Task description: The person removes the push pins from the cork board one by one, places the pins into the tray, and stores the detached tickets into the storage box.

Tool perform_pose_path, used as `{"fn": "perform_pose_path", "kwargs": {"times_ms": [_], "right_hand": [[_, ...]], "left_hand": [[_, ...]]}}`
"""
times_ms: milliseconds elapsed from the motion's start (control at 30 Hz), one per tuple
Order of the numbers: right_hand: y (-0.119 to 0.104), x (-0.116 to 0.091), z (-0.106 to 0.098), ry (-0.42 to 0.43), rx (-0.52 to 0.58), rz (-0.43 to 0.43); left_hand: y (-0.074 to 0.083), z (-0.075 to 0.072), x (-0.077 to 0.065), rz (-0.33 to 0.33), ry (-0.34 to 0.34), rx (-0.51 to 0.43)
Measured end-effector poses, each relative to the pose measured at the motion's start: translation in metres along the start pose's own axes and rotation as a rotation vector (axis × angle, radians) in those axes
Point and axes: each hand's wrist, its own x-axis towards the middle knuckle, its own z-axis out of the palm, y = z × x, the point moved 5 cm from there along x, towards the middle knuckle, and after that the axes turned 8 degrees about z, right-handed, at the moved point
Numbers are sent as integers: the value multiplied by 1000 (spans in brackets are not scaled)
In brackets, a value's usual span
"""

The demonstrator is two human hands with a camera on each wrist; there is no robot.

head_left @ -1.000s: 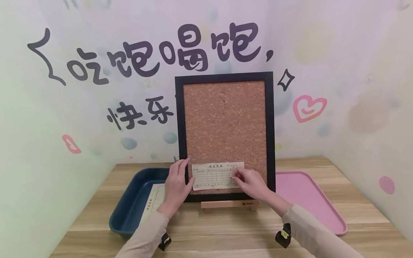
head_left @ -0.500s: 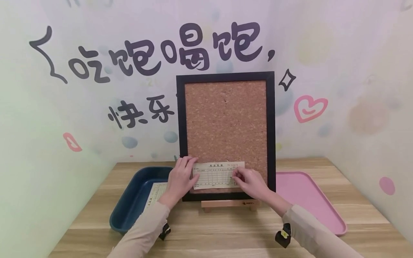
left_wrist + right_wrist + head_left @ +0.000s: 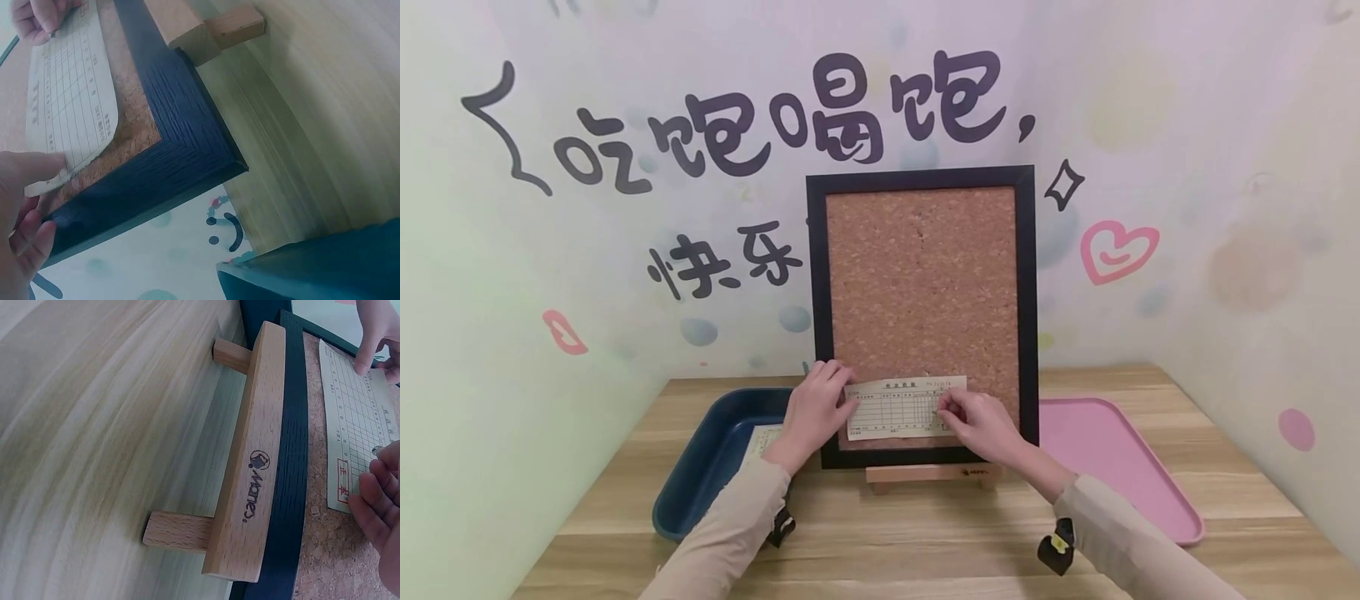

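Note:
A printed receipt slip [image 3: 887, 410] lies across the lower part of a black-framed cork board [image 3: 925, 283]. My left hand [image 3: 816, 412] is at the slip's left end, its fingers over the frame's left side. In the left wrist view, the thumb lies on the slip [image 3: 75, 94], with fingers under its slightly lifted end. At the slip's right end, my right hand [image 3: 981, 425] pinches a small silvery thumbtack [image 3: 377, 450] against the paper. The curled fingers partly hide the tack. A red stamped box shows near the slip's lower right corner in the right wrist view.
The board stands on a wooden easel [image 3: 925, 475] with a narrow ledge and short feet. Left of it is a deep blue tray [image 3: 688, 475] holding more slips [image 3: 762, 442]. A flat pink tray [image 3: 1120, 467] lies at right. A printed wall backs the wooden table [image 3: 917, 550].
My left hand has shifted slightly up and inward, its thumb now higher on the slip's left end. The right hand has stayed at the slip's right end.

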Motion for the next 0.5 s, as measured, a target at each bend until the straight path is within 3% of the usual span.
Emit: {"fn": "perform_pose_path", "kwargs": {"times_ms": [233, 500], "right_hand": [[0, 0, 0, -7, 5, -5], [-1, 0, -1, -8, 15, -12]], "left_hand": [[-4, -2, -1, -27, 34, -83], [-5, -3, 0, -71, 15, -144]]}}
